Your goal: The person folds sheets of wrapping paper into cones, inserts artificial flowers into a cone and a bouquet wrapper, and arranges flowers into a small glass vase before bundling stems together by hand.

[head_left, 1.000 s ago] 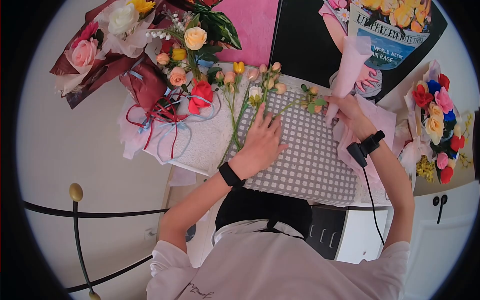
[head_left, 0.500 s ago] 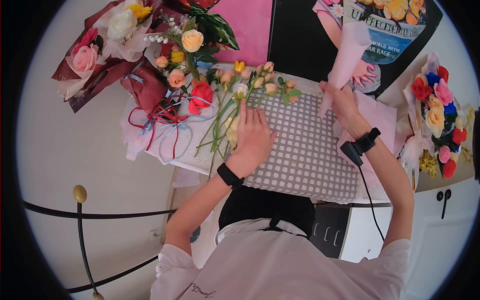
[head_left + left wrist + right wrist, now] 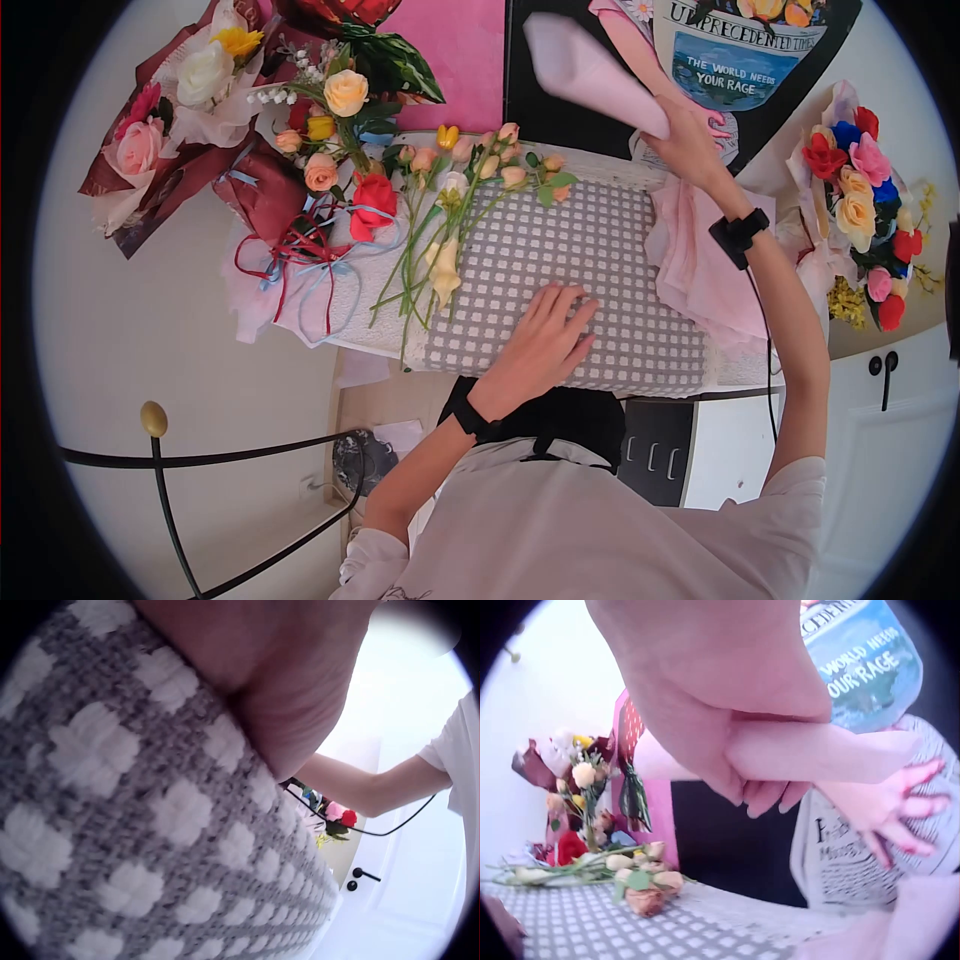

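In the head view the right hand (image 3: 690,148) grips the narrow end of a rolled pink paper cone (image 3: 585,72), raised above the back of the table. The right wrist view shows fingers curled round the rolled paper (image 3: 795,750). The left hand (image 3: 535,345) rests on a grey cushion (image 3: 600,260) with white dots, fingers relaxed, holding nothing. Left of it, loose flower stems lie across the cushion's left part, with a cream flower (image 3: 443,272) and small peach roses (image 3: 513,177). Folded pink paper (image 3: 700,270) lies at the cushion's right.
A dark red wrapped bouquet (image 3: 205,75), an arrangement with a red flower (image 3: 373,207) and curled ribbons (image 3: 318,248) stand at the left. Another bouquet (image 3: 856,222) is at the right. Painted boards (image 3: 455,60) lean behind the table. A cable hangs from the right wrist.
The right hand has lifted the pink cone, tilting its wide end to the left. The left hand has moved from the flowers down and right onto the cushion.
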`<state>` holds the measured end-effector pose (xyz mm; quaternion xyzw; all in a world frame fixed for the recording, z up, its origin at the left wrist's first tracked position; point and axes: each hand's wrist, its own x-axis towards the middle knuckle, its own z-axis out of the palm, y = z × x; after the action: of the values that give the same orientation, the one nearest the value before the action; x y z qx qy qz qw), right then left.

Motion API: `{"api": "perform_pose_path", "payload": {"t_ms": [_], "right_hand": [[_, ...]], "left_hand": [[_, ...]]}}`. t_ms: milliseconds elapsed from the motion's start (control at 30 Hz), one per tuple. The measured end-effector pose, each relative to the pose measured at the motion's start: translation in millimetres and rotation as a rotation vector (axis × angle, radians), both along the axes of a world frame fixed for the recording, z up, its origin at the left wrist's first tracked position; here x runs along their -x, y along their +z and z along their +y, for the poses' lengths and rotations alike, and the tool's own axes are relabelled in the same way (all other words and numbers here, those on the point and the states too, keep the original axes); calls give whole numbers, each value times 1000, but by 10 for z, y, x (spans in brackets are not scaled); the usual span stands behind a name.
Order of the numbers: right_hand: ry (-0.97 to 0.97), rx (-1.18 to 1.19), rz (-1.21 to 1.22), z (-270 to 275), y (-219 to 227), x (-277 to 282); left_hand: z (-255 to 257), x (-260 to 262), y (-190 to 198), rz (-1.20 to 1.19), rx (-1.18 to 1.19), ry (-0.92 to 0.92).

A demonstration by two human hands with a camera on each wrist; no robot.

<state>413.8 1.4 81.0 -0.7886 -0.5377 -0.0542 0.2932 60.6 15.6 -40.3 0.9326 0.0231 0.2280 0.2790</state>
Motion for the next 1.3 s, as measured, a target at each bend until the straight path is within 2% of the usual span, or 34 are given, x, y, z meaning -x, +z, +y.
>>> {"api": "perform_pose_path", "payload": {"t_ms": [33,100,167,233,367,500,567,633,700,767,833,900,933,1000,1033,1100,1133,1167,1233,1300], "right_hand": [[33,112,-328,-47,54,-47],[19,208,-267,-184,134,-123],[11,578,-365,-254,113,-412],[-34,647,-376,-300,15,-647],[-111,536,-363,-421,-52,-712],[-68,429,-410,-485,-28,-540],[-53,47,-530,-560,-4,-451],[-81,48,-615,-666,118,-413],[-49,-89,-754,-829,215,-336],[-72,-114,-743,-1069,282,-205],[-192,-33,-344,-1416,351,-56],[-401,95,-143,-1781,395,185],[-418,100,-141,-1989,310,234],[-542,373,-164,-2405,17,272],[-561,378,-158,-2560,-181,301],[-722,454,-293,-2803,-514,357],[-779,530,-148,-2816,-521,416],[-784,533,-144,-2853,-553,448],[-785,445,17,-2885,-638,493],[-796,363,15,-2874,-682,537]], "left_hand": [[6,-2,-9,-15,4,16],[6,-6,-15,-33,14,13],[2,-1,9,-13,74,33],[-7,0,17,-8,63,36],[-28,-9,27,0,32,63],[-35,-19,13,8,25,66],[-36,-24,19,21,12,79],[-35,-22,41,30,13,77],[-38,-32,53,35,14,70],[-49,-32,51,56,22,89],[-57,-34,73,60,26,83],[-60,-41,90,66,33,76],[-61,-46,95,69,29,90],[-75,-53,105,75,29,85],[-82,-54,112,76,25,96],[-82,-69,108,80,22,93],[-73,-77,101,71,33,88],[-78,-80,99,63,44,88],[-88,-80,115,65,40,86],[-87,-76,126,66,32,90]]}}
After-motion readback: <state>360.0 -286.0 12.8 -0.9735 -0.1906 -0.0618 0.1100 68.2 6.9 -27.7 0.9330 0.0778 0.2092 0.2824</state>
